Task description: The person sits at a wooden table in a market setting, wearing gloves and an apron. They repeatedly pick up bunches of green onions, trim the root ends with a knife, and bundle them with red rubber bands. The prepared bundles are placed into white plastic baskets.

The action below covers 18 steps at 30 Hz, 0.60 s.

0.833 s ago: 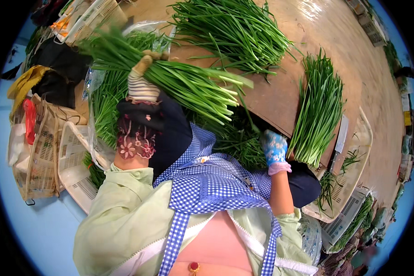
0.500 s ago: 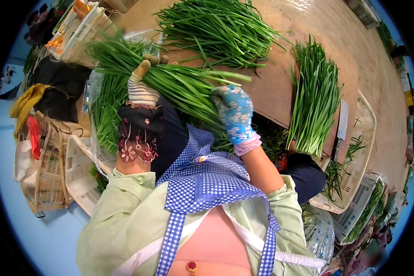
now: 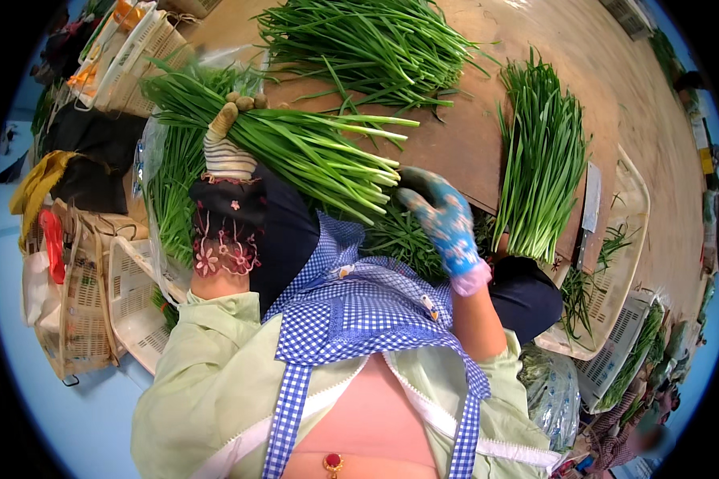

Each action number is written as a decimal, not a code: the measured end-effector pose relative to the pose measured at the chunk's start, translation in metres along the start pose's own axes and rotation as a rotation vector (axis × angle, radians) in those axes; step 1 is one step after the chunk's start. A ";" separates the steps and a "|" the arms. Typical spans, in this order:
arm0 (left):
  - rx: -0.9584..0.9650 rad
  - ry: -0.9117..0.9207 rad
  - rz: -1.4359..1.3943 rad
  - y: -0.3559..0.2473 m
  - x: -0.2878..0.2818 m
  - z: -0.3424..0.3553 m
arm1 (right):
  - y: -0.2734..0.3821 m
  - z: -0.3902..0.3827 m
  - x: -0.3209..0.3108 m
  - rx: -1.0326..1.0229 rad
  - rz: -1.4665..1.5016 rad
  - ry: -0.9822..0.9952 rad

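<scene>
— What has the left hand got?

— It is closed around a thick bundle of green chives, gripping it about the middle. The hand wears a striped knit glove with tan fingertips, and those fingertips curl over the top of the bundle, so the grip is fully wrapped with no gap showing. A dark sleeve cover with lace flowers runs down the forearm behind it.

— Which way does the bundle lie from that grip?

— The leafy tips fan out to the left of the hand, over a clear plastic bag holding more chives. The pale stem ends stick out to the right, toward the other hand.

— And the right hand?

— It wears a blue patterned glove with a pink cuff. The fingers are loosely spread and bent, closed on nothing. The fingertips sit at the cut stem ends of the bundle, touching or just short of them; I cannot tell which.

— What lies around the two hands?

— Beyond the bundle, a loose heap of chives rests on the wooden table. To the right of the right hand lies a separate straight bunch of chives, and just past it a knife on a white plastic basket. Left of the left hand stand more white baskets.
</scene>
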<state>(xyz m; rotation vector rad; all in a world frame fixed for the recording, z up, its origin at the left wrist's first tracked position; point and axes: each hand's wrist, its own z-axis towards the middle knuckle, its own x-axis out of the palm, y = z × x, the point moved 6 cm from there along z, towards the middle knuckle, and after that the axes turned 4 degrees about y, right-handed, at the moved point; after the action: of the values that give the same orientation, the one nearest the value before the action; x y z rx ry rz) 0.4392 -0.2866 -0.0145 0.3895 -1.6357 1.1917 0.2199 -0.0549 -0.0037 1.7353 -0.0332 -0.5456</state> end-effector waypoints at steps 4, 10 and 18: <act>-0.060 0.094 0.007 0.001 0.009 0.000 | -0.003 0.028 0.043 0.208 0.499 0.262; -0.367 0.143 0.017 0.012 0.026 -0.017 | -0.020 0.050 0.037 0.185 0.635 0.137; -0.375 -0.024 0.082 0.027 0.015 -0.025 | -0.019 0.025 0.022 0.108 -0.126 0.003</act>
<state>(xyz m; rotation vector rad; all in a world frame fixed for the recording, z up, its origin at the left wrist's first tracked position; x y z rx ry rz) 0.4262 -0.2491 -0.0157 0.1000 -1.8648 0.9133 0.2251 -0.0796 -0.0326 1.8527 0.0503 -0.6436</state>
